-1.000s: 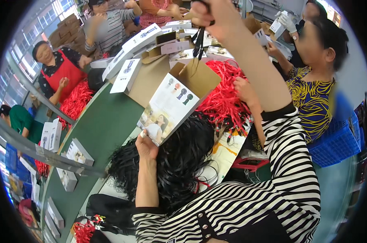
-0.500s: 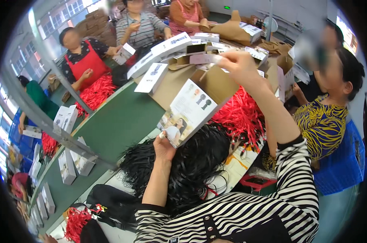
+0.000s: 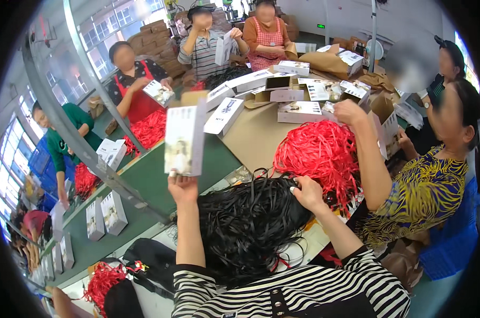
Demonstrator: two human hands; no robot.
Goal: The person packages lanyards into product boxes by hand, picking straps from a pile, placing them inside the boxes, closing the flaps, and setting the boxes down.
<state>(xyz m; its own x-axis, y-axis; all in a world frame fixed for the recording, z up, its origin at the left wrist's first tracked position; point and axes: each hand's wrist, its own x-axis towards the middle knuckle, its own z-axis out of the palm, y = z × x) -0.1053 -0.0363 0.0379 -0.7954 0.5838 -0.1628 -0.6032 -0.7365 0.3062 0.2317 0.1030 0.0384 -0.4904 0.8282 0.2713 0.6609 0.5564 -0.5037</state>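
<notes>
Bright windows and stacked brown cartons line the far side of a busy workroom, where a long green conveyor belt (image 3: 217, 157) runs down toward the lower left, past the person's worktable. On it, left of the person's forearm, lie two white printed cartons (image 3: 95, 220), side by side.

The person's left hand (image 3: 182, 188) grasps the lower end of a tall white cardboard box with a printed front (image 3: 184, 140), held up over the belt's near edge. Its long axis stands close to vertical, the top leaning slightly right; the printed face is turned toward the person, and a plain brown flap sticks up at the upper end. One narrow white side shows along its right. Most of the left fingers are hidden behind and beneath the box, the print is blurred, and the inside cannot be seen.

The right hand (image 3: 308, 196) rests at the upper right edge of a large heap of glossy black straps (image 3: 245, 217), its thumb and fingers bent toward it — whether they are closed on a strap cannot be told. Just beyond lies a mound of bright red ribbons (image 3: 316, 159), partly covered by the bare forearm of a co-worker in a yellow-and-navy patterned top (image 3: 420, 196). Both striped sleeves run down into the person's torso, which the lower edge cuts off.
</notes>
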